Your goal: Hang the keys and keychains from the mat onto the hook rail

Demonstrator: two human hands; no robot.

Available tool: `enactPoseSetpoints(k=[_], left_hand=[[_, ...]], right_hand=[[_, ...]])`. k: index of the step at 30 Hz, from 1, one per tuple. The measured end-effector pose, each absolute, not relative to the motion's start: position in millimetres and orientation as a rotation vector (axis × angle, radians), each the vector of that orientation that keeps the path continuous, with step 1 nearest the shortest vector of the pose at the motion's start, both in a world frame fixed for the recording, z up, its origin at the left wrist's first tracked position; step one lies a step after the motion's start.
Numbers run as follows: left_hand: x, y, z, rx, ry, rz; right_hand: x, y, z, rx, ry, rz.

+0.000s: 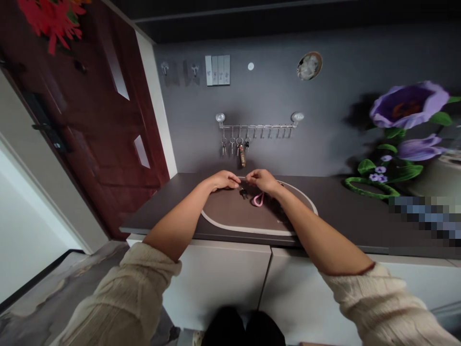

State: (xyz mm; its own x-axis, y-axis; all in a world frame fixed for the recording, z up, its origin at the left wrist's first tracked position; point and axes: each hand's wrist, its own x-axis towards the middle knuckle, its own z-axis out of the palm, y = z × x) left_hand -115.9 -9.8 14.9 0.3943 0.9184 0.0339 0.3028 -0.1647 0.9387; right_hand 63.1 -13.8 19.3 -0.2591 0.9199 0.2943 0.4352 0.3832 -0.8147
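Above an oval brown mat with a pale rim, my two hands are close together with a small gap between their fingertips. Dark keys show just below that gap. My right hand is closed in a pinch, and the keys and a pink strap loop seem to hang from it. The ring between them is too small to see. My left hand has its fingers drawn together toward the keys, and what its tips hold, if anything, is hidden.
A hook rail on the grey wall carries several sets of keys on its left hooks; a brown "love" tag hangs there. Purple flowers stand right on the dark counter. A dark red door is left.
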Motion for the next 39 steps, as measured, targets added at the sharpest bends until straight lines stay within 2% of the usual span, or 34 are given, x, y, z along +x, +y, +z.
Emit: enactPoseSetpoints(k=[8,15,21,39], left_hand=[[-111,-9,8,1.932,1.027,0.747],[-108,-9,7,2.07,1.063,0.769],[-107,-12,11,1.947,1.097,0.841],[-105,-14,20,1.783,1.073,1.097]], right_hand=[[71,-13,15,-1.286,-2.187,0.408],[68,-18,19,-1.227,-2.237,0.581],[70,-13,17,-1.176,-2.176,0.732],[68,-13,19,-1.112,-2.024,0.706]])
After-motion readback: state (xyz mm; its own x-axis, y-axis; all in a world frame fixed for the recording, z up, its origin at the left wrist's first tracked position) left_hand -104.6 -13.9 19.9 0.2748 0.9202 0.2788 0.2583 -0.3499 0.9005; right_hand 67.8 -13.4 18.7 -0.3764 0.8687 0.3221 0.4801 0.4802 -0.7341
